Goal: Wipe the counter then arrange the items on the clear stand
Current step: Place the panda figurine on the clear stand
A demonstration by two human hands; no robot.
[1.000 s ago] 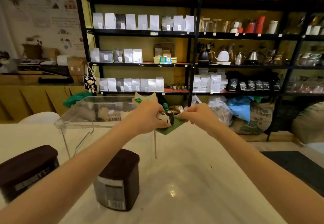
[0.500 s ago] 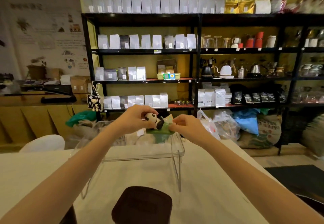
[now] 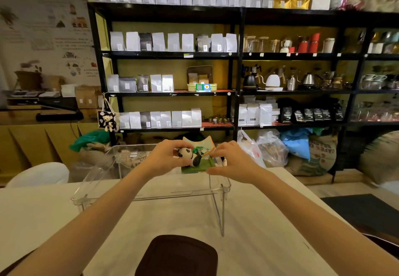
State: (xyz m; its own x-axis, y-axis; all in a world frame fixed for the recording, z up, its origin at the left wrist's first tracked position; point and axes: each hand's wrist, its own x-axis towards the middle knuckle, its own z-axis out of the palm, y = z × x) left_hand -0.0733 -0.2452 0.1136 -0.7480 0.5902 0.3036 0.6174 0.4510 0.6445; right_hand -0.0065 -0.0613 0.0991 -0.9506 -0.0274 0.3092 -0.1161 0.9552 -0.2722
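Note:
A clear acrylic stand sits on the white counter. On its right part rests a panda figurine lying on a green base, with a cream card behind it. My left hand grips the figurine's left side. My right hand pinches the green base at its right edge. A dark brown canister lid shows at the near edge, below the stand.
Black shelves full of white coffee bags, kettles and jars fill the background. Sacks and plastic bags lie on the floor behind the counter. A white chair back stands at the left. A dark mat lies at the right.
Both hands carried the panda figurine up from beside the stand and onto its top. The camera view tilted upward, so the two brown canisters slid down and mostly out of view.

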